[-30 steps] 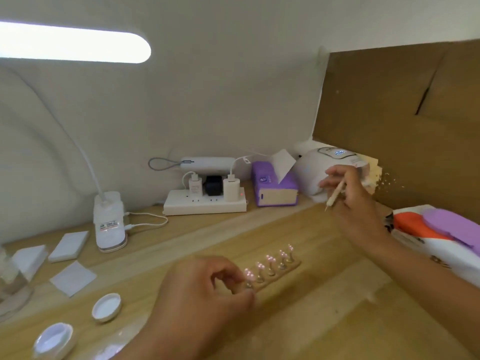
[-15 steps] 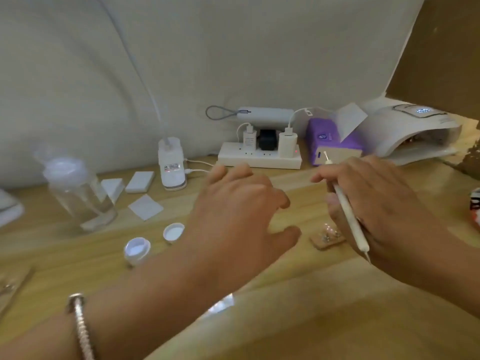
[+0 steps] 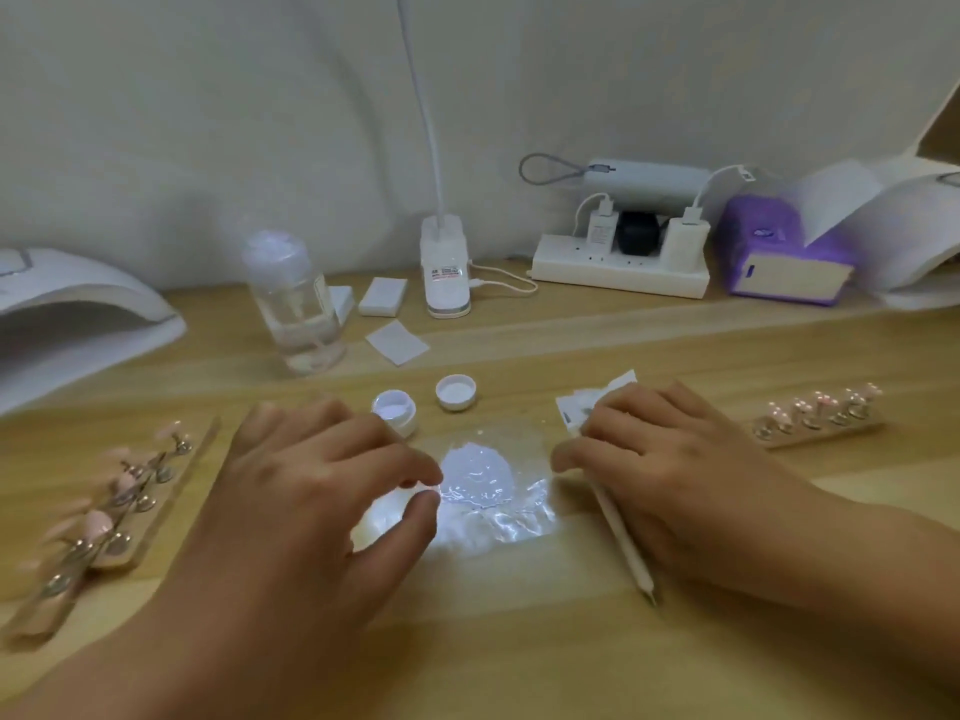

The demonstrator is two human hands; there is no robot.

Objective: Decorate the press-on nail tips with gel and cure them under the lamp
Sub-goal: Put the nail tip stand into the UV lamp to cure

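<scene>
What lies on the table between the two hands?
A crinkled shiny sheet lies between the left hand and the right hand, seen in the head view.

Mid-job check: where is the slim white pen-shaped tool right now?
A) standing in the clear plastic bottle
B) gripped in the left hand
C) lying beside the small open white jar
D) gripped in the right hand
D: the slim white pen-shaped tool juts out from under the right hand, which grips it, while the left hand holds no tool.
</scene>
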